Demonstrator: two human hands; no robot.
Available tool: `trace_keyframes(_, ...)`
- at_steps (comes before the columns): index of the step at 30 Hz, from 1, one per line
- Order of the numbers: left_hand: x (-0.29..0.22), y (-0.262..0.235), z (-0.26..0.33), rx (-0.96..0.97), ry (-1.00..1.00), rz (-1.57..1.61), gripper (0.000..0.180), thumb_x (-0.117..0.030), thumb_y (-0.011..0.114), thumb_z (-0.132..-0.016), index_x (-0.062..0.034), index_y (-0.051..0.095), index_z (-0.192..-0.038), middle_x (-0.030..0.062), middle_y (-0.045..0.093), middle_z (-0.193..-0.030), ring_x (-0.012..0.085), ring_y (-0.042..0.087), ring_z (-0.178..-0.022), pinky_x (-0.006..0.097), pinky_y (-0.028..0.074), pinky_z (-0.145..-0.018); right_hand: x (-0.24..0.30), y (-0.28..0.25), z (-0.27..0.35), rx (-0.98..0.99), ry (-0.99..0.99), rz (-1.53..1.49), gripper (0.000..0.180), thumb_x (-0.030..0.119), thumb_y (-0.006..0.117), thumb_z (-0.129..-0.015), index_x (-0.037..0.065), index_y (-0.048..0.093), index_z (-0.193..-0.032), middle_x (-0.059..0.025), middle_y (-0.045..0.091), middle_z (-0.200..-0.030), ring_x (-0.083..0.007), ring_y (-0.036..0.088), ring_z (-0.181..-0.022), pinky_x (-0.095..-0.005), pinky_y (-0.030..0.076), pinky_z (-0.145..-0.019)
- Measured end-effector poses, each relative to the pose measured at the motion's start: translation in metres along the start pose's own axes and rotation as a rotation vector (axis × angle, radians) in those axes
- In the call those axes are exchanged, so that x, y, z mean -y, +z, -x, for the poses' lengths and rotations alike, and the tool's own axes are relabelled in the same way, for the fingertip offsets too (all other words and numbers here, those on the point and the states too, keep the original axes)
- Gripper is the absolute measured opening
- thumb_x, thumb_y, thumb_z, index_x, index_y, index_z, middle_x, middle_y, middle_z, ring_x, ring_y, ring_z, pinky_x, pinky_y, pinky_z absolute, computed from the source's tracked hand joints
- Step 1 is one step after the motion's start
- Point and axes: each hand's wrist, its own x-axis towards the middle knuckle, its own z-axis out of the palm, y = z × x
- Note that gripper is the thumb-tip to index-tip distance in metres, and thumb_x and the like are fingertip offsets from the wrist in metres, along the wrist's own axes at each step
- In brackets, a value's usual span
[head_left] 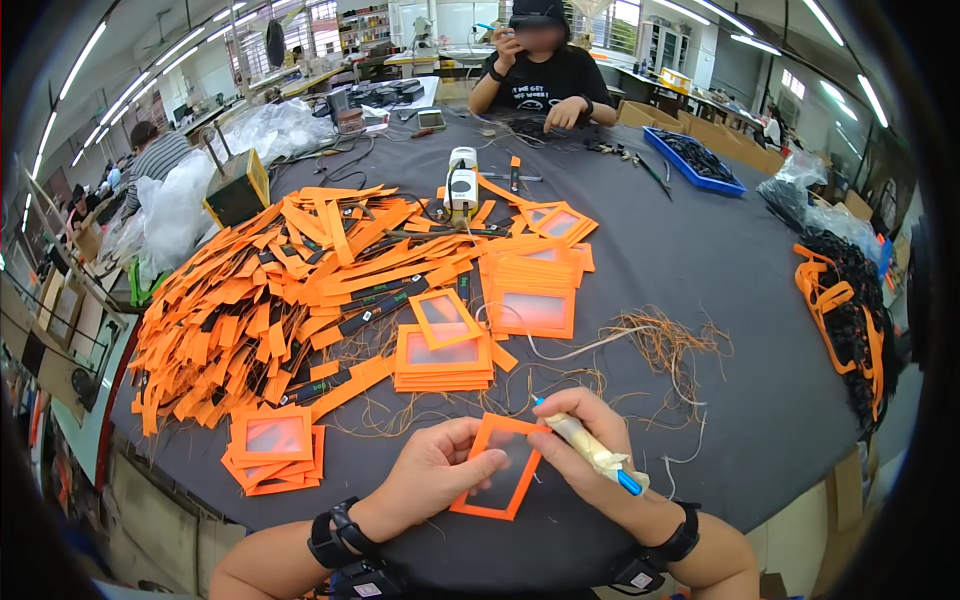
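My left hand [440, 465] grips an orange-edged clear window patch [496, 468] by its left side, thumb across the clear film. My right hand [592, 450] is closed around a blue pen-like tool [590, 442] wrapped in cream tape, its narrow tip pointing up and left. The right thumb also reaches the patch's upper right corner. Just beyond the patch lies a stack of similar window patches [443, 378], with one loose patch [444, 318] tilted on top. Another pile of patches [272, 436] is left of my left hand.
A large heap of orange strips [270, 290] covers the table's left. More patches [533, 312] lie beyond, beside a white power adapter [461, 190]. Loose orange threads [660, 340] and a white cord [580, 352] spread at right. Across the table sits a person [540, 75] near a blue tray [693, 160].
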Motion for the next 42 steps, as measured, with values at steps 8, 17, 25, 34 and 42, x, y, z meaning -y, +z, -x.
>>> trace_keyframes(8,0.0,-0.005,-0.002,0.008,-0.051,0.033,0.027,-0.008,0.058,-0.09,0.0017,0.057,-0.115,0.0061,0.065,-0.093,0.0072,0.058,-0.072,0.02,0.049,-0.065,-0.009,-0.003,-0.003,-0.035,0.05,-0.067,0.021,0.007,0.067,-0.082,0.005,0.057,-0.1,0.0002,0.054,-0.083,-0.0061,0.049,-0.073,-0.0217,0.041,-0.064)
trace_keyframes(17,0.001,-0.005,-0.001,-0.195,0.123,-0.498,0.019,-0.019,0.064,-0.089,-0.0006,0.064,-0.095,0.001,0.064,-0.075,0.0011,0.053,-0.062,0.018,0.042,-0.052,0.01,0.0,0.001,0.023,0.024,0.074,0.02,0.008,0.067,-0.082,0.004,0.058,-0.1,-0.0009,0.057,-0.079,-0.0069,0.054,-0.07,-0.0235,0.044,-0.062)
trace_keyframes(25,-0.001,-0.007,-0.002,-0.092,0.062,-0.117,0.024,-0.019,0.051,-0.096,0.0013,0.064,-0.099,0.0051,0.067,-0.081,0.0026,0.051,-0.06,0.018,0.041,-0.054,-0.007,-0.003,-0.001,0.019,0.183,-0.201,0.022,0.004,0.065,-0.083,0.002,0.054,-0.103,-0.0001,0.057,-0.08,-0.0055,0.054,-0.07,-0.0214,0.045,-0.061)
trace_keyframes(34,-0.001,-0.011,-0.003,-0.004,-0.014,-0.125,0.026,-0.017,0.053,-0.095,0.0,0.063,-0.111,0.0,0.063,-0.08,0.0013,0.048,-0.06,0.017,0.038,-0.054,0.004,-0.012,-0.012,-0.098,0.141,-0.387,0.027,0.017,0.059,-0.093,0.0,0.054,-0.114,-0.0011,0.057,-0.081,-0.0068,0.054,-0.077,-0.0226,0.046,-0.069)
trace_keyframes(42,-0.01,-0.011,-0.002,0.134,-0.135,-0.194,0.026,-0.016,0.054,-0.093,-0.0019,0.066,-0.111,-0.0059,0.056,-0.071,0.0,0.046,-0.061,0.016,0.037,-0.054,-0.011,-0.022,-0.008,0.06,0.366,-0.68,0.018,0.02,0.058,-0.092,0.003,0.058,-0.087,0.0029,0.049,-0.067,-0.0047,0.04,-0.054,-0.0199,0.031,-0.049)
